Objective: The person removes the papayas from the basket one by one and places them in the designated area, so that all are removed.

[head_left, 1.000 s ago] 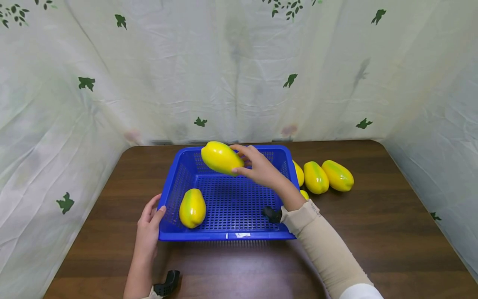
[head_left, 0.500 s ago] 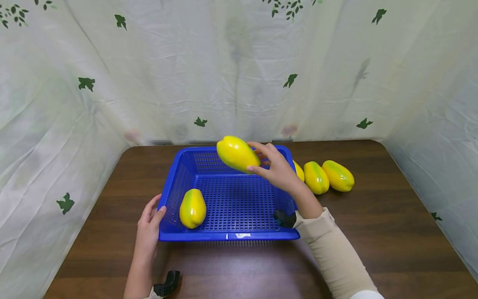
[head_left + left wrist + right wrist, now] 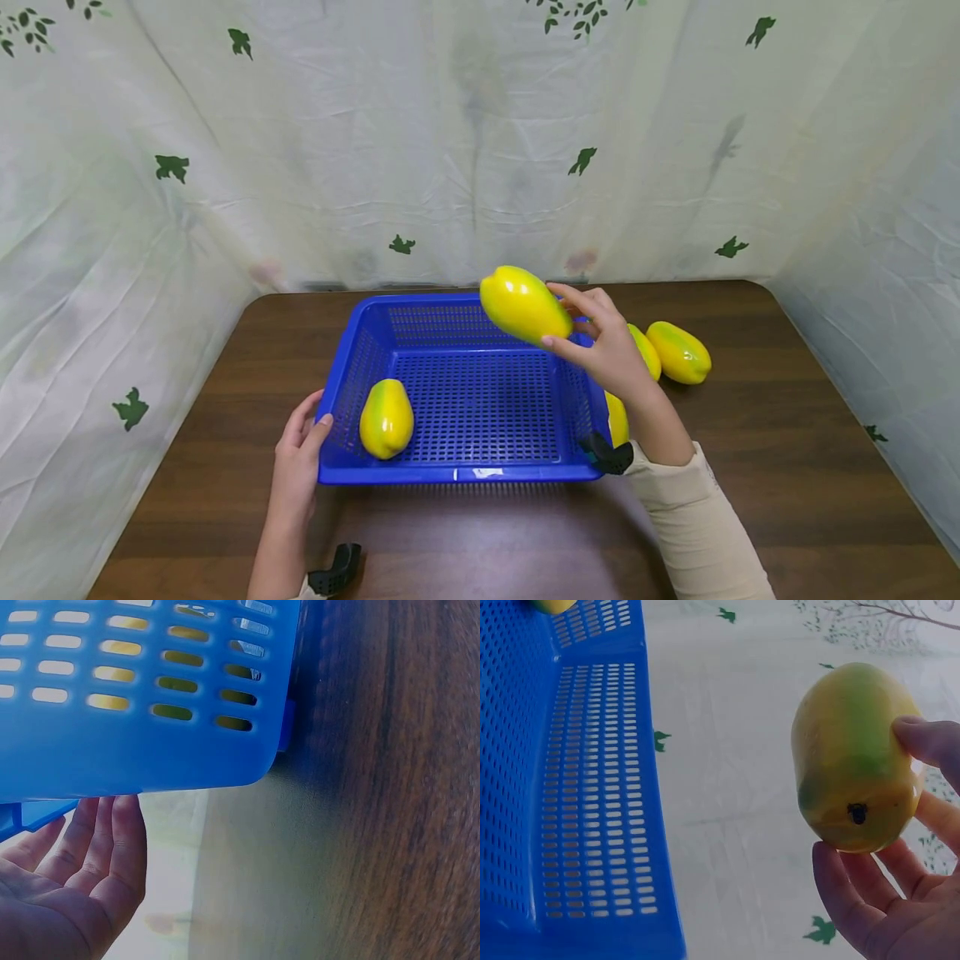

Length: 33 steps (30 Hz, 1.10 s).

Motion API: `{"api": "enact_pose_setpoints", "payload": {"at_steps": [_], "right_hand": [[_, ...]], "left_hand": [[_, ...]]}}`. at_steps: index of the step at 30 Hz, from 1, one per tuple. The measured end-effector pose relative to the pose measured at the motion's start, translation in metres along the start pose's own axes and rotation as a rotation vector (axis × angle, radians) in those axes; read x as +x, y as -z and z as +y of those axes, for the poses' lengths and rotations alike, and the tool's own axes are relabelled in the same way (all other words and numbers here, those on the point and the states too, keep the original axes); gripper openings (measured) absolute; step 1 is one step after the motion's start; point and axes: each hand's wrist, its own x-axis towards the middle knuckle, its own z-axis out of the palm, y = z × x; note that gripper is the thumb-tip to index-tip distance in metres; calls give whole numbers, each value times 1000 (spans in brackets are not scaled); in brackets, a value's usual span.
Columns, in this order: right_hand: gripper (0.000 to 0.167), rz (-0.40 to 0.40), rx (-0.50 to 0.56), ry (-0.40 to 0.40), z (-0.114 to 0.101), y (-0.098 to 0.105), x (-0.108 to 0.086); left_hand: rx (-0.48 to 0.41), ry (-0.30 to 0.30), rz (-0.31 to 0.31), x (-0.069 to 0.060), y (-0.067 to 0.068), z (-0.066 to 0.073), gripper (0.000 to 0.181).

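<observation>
My right hand (image 3: pixel 611 346) holds a yellow-green papaya (image 3: pixel 523 304) above the back right of a blue plastic basket (image 3: pixel 465 473). In the right wrist view, thumb and fingers pinch the papaya (image 3: pixel 859 761) around its stem end, away from the basket wall (image 3: pixel 600 787). My left hand (image 3: pixel 296 454) grips the basket's left rim, thumb on top and fingers outside. The left wrist view shows those fingers (image 3: pixel 127 832) under the rim, partly hidden by it. Inside the basket, at the left, lies another papaya (image 3: pixel 387 419).
To the right of the basket, papayas lie on the brown wooden table (image 3: pixel 787 467): one at the far right (image 3: pixel 678 353), one partly behind my hand (image 3: pixel 645 350), one against the basket wall (image 3: pixel 617 418). A pale curtain (image 3: pixel 480 167) with green leaf shapes encloses the table.
My right hand has moved right with the papaya, from over the basket's middle to its back right corner. The left hand, the basket and the papaya inside have stayed in place.
</observation>
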Motion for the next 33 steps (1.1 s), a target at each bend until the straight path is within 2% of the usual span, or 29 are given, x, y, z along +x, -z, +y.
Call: {"api": "enact_pose_setpoints", "payload": {"at_steps": [6, 9, 16, 25, 33], "right_hand": [[55, 67, -3, -40, -21, 12, -17], [54, 104, -28, -68, -21, 18, -26], [56, 206, -79, -108, 11, 33, -46], [57, 325, -119, -118, 32, 42, -74], [59, 376, -202, -213, 48, 45, -104]], "left_hand": [[-7, -11, -3, 0, 0, -1, 46], [-12, -15, -2, 1, 0, -2, 46], [0, -5, 3, 0, 0, -2, 47], [1, 6, 10, 0, 0, -1, 47], [-3, -7, 5, 0, -1, -2, 47]]}}
